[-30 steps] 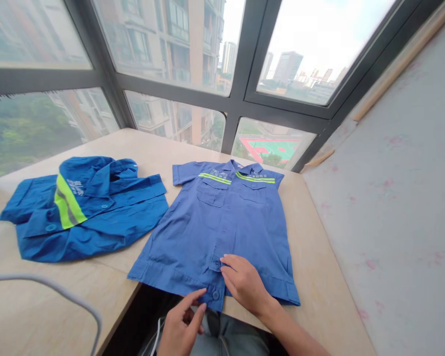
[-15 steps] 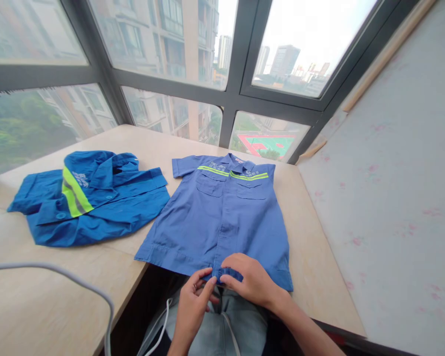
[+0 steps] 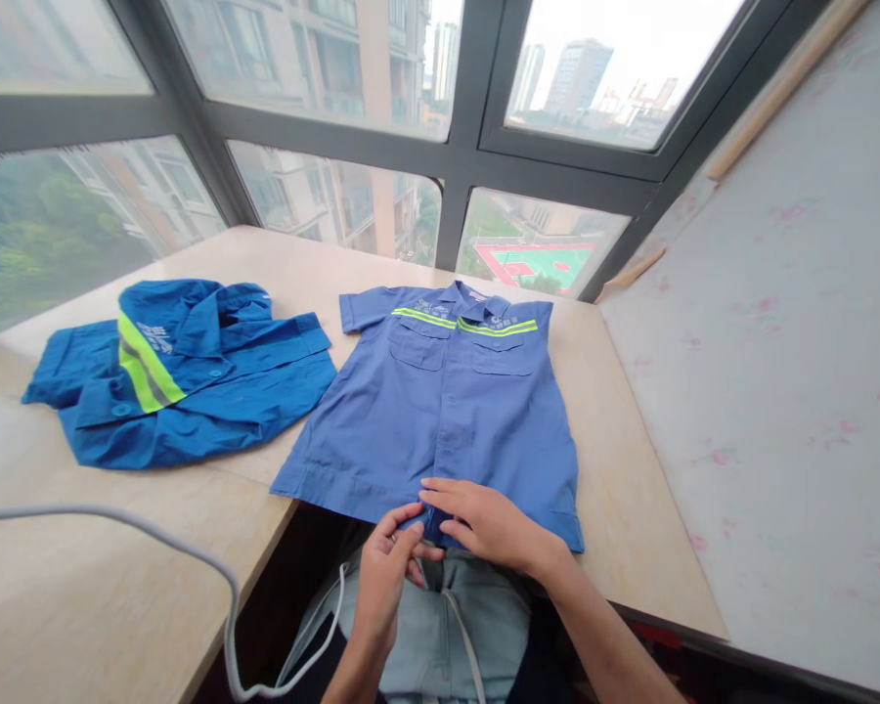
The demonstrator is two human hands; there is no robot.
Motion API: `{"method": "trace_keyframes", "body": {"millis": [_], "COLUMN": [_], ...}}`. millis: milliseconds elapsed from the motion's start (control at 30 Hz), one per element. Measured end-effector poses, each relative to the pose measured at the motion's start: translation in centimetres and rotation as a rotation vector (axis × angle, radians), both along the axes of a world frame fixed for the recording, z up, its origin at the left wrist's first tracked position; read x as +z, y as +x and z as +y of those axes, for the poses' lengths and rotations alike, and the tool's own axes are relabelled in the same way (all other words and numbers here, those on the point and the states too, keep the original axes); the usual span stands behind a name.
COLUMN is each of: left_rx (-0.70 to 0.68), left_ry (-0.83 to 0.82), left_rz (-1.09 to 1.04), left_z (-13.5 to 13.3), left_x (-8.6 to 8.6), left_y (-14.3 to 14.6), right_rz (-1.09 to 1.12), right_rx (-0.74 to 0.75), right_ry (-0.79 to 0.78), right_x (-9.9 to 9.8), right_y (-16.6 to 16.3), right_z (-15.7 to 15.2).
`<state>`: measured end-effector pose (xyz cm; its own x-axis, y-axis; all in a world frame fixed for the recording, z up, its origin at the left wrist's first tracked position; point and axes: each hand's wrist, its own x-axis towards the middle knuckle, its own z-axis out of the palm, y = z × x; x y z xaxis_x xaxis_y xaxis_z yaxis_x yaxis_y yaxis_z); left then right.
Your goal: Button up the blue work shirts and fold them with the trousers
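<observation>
A blue short-sleeved work shirt (image 3: 381,440) lies front up, its collar away from me and its hem hanging slightly over the near edge. Yellow-green stripes cross its chest above two flap pockets. At the bottom of the button placket, my left hand (image 3: 390,559) pinches the hem between thumb and fingers. My right hand (image 3: 488,523) rests on the shirt just beside it, fingers stretched out over the placket and thumb apart. A second, brighter blue work garment (image 3: 264,391), loosely folded, with a wide yellow-green and grey band, lies to the left.
Both garments are on a pale sill-like tabletop (image 3: 631,469). A white cable (image 3: 154,533) loops across the left front and down past the edge. Grey-framed windows (image 3: 459,147) stand behind, and a flower-patterned wall (image 3: 792,391) rises on the right. My legs are below the edge.
My right hand's fingers have straightened and moved slightly up and left along the placket, from a curled grip at the hem. My left hand stays at the hem. The camera view has tilted downward.
</observation>
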<state>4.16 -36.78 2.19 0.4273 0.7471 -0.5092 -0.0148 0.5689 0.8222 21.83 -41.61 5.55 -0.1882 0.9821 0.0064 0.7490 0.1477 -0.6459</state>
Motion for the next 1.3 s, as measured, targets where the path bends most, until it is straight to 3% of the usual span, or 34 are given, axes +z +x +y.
{"method": "trace_keyframes", "body": {"millis": [167, 367, 533, 667, 767, 867, 1033, 1300], "left_rx": [-0.013, -0.122, -0.391, -0.501, -0.552, -0.562, -0.494, -0.388], "left_ry": [0.053, 0.225, 0.603, 1.003, 1.203, 1.304, 1.289, 0.890], "left_rz": [0.016, 0.183, 0.523, 0.798, 0.804, 0.763, 0.596, 0.361], "left_z": [-0.1, 0.0, 0.6, 0.9, 1.2, 1.9, 2.6, 2.6], "left_x": [0.2, 0.9, 0.8, 0.4, 0.3, 0.4, 1.0, 1.0], "left_y": [0.0, 0.4, -0.6, -1.3, -1.0, -0.6, -0.2, 0.3], "right_rz": [0.033, 0.163, 0.190, 0.193, 0.156, 0.087, 0.051, 0.048], "right_rx": [-0.038, -0.160, -0.170, -0.173, -0.178, -0.155, -0.110, -0.110], "right_ry": [0.097, 0.270, 0.386, 0.464, 0.462, 0.457, 0.478, 0.535], "right_x": [0.5, -0.9, -2.9, -3.8, -3.9, -3.7, -3.4, -3.7], "right_y": [1.2, 1.4, 1.0, 0.8, 0.6, 0.5, 0.1, -0.4], "right_z": [-0.2, -1.6, -2.3, -2.6, -2.6, -2.6, -2.6, -1.8]}}
